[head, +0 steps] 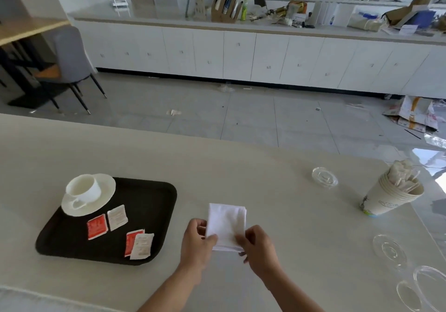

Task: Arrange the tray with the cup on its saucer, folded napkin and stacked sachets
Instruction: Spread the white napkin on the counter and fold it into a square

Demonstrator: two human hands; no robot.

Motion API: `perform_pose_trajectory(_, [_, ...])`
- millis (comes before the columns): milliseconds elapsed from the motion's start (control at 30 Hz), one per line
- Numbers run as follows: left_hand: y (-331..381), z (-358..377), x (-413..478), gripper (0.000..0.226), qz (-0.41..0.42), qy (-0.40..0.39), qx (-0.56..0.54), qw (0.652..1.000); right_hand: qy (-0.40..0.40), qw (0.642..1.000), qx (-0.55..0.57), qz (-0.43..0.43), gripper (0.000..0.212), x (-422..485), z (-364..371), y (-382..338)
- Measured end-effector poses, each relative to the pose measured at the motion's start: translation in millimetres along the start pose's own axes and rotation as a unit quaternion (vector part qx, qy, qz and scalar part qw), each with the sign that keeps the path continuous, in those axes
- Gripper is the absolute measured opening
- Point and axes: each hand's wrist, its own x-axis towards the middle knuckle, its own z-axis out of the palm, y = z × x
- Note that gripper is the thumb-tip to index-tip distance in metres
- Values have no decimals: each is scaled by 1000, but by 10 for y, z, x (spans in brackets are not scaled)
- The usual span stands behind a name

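A black tray lies on the pale table at the left. On its far left corner a white cup stands upright on a white saucer. Several sachets lie loose on the tray: a red one beside a white one, and another red one partly under a white one. To the right of the tray, a folded white napkin is pinched at its near edge by my left hand and my right hand.
A stack of paper cups holding stirrers leans at the right. Clear glass dishes sit at the far right and near right. The table's far edge drops to a tiled floor.
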Motion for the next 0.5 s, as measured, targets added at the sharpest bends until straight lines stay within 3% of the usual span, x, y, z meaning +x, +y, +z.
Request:
perform_pose_trajectory(267, [-136,-949,410,40,78,63,99,990,-4,997,-55,-54,19,183,834,-636])
perform_pose_trajectory(500, [-240,-1764,1100,36,128,3,171,977,50,998,-50,-7,19,258,1717,-1093])
